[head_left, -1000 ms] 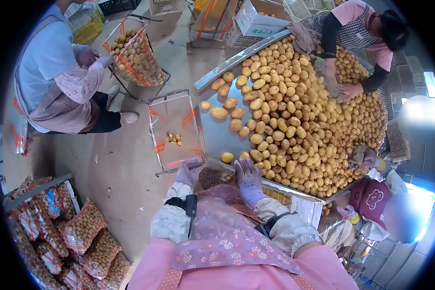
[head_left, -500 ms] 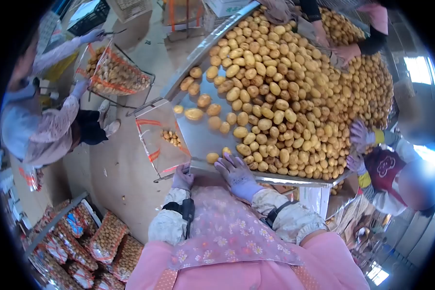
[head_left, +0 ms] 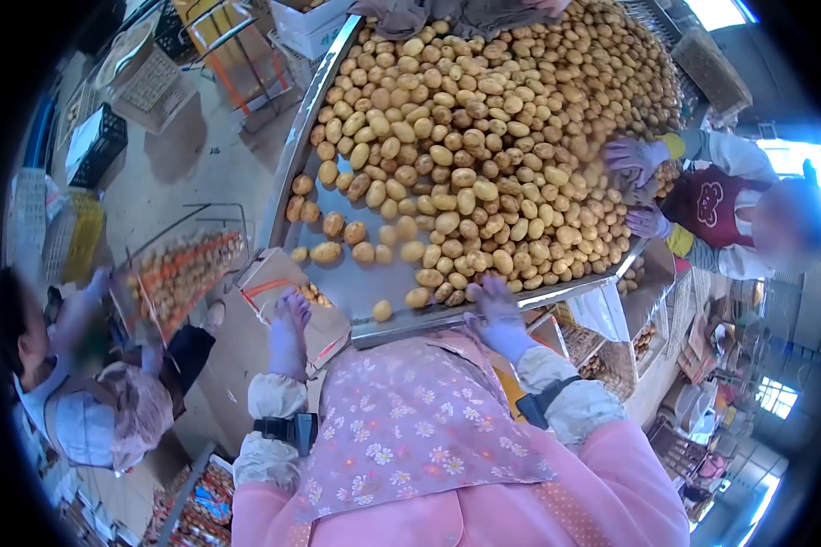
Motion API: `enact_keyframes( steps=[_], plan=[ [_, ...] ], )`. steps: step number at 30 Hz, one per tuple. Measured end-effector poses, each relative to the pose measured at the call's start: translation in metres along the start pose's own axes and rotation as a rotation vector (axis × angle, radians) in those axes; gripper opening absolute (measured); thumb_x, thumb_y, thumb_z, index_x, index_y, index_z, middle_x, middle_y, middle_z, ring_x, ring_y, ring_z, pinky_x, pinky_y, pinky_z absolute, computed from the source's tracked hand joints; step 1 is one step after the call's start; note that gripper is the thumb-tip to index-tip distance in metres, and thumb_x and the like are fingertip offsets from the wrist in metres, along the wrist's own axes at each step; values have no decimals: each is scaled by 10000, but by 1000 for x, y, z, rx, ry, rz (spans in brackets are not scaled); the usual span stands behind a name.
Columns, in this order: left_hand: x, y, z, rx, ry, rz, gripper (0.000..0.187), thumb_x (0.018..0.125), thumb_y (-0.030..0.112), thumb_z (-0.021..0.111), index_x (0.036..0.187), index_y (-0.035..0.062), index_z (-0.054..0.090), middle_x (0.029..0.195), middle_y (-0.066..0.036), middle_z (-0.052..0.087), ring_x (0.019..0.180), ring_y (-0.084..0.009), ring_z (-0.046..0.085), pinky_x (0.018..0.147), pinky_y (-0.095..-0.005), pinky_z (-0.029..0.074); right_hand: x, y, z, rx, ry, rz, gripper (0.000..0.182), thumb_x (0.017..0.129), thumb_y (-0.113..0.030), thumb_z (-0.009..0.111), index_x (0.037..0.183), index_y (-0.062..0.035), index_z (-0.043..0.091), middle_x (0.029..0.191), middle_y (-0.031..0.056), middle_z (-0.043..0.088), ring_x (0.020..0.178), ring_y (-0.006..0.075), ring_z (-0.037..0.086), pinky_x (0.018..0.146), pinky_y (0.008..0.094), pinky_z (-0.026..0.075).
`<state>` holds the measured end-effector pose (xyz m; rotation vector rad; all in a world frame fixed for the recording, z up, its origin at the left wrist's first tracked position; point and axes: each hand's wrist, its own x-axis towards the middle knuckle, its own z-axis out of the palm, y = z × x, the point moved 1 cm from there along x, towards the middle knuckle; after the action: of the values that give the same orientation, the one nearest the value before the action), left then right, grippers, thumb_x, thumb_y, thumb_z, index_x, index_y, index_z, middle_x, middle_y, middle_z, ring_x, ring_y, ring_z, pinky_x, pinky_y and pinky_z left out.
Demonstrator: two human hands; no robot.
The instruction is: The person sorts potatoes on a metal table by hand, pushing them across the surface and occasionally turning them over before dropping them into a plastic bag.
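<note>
A metal sorting table heaped with potatoes stands in front of me. My left hand, in a purple glove, is over the mesh bag hung at the table's left corner; its fingers point up and hold nothing visible. A few potatoes lie inside that bag. At the table's front rim, my gloved right hand rests with fingers apart, its tips close to the nearest potatoes. A single potato lies on the bare metal between my hands.
On the right, a co-worker's gloved hands are at the heap's edge, near a dark cloth. Another person at left stands beside a filled mesh bag on a frame. Crates stand on the floor behind; boxes sit under the table.
My view has turned, so the table sits further left. My left hand has left the table corner and risen over the bag. The right hand has drawn back to the rim.
</note>
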<state>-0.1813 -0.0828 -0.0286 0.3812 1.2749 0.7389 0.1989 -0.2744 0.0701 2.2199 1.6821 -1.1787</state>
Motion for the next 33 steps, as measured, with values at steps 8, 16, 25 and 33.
enact_keyframes(
  steps=[8,16,25,33],
  plan=[
    [-24,1,140,1327,-867,873,373,904,157,626,1268,80,644,1282,-163,635,1220,-356,587,1067,-441,450,71,-42,2,-109,303,463,914,872,-727,561,1585,-199,343,1605,246,304,1499,500,198,1172,714,95],
    [45,91,169,1421,-393,993,396,894,125,596,1279,35,633,1270,-198,634,1174,-415,583,1021,-494,459,160,-41,-77,476,450,259,886,908,-524,678,1560,-57,301,1556,231,402,1418,388,421,1155,428,374],
    [97,45,235,1568,-142,1081,702,949,276,595,1550,17,342,1604,-265,305,1455,-471,312,1207,-554,228,227,-59,-123,251,427,-53,708,883,-496,682,1502,-248,444,1374,237,495,1152,417,611,948,520,532],
    [-8,24,127,1663,-589,994,552,880,211,629,1393,20,550,1469,-188,502,1373,-410,458,1171,-565,303,46,32,-41,-188,48,-64,701,869,-446,698,1501,-255,461,1607,131,341,1462,432,332,1190,597,249]
  ],
)
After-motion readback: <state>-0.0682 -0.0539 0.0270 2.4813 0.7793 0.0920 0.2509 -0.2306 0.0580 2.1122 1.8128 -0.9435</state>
